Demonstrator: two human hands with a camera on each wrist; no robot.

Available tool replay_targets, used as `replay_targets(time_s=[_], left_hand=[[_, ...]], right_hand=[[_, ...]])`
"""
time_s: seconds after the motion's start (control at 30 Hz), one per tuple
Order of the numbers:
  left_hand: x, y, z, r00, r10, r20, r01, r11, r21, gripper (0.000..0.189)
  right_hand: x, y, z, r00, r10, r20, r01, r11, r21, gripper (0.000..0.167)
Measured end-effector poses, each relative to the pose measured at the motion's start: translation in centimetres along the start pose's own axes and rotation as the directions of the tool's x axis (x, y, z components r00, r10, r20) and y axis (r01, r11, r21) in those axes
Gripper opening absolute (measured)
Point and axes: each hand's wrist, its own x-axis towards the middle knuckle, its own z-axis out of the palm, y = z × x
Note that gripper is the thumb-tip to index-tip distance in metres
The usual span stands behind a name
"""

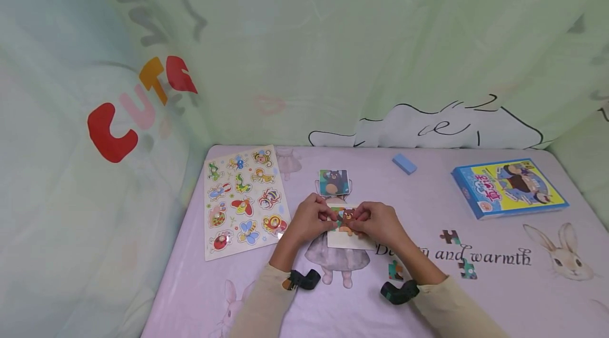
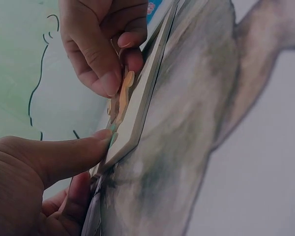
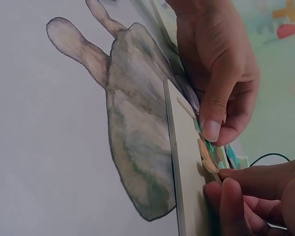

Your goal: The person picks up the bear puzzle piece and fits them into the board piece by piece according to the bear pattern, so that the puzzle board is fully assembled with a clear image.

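A pale puzzle board lies in front of me, with jigsaw pieces forming a brown bear picture on its upper part. My left hand is at the picture's left side, thumb and forefinger pinching a green-edged jigsaw piece low over the board. From the right, my right hand pinches a brown-and-orange jigsaw piece between thumb and fingers; in the left wrist view it stands tilted up from the board. The fingers partly cover the picture. Just beyond the board lies a square bear card.
Three loose jigsaw pieces lie right of the board, some near my right forearm. An insect peg puzzle lies at the left. A blue block is at the back, and a blue-and-yellow box at the right.
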Motion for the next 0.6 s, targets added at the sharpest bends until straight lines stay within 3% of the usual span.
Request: replay_targets(time_s=[0.3,0.6], left_hand=[[-0.03,0.05,-0.03,1.000,0.003,-0.004,-0.003,1.000,-0.011,0.006],[-0.04,0.07,-0.04,1.000,0.011,-0.003,-0.011,1.000,-0.017,0.007]], right_hand=[[0.25,-0.03,0.15,0.999,0.032,-0.017,-0.032,0.999,0.001,0.021],[0.33,0.10,0.00,0.999,0.026,-0.031,-0.028,0.998,-0.064,0.021]])
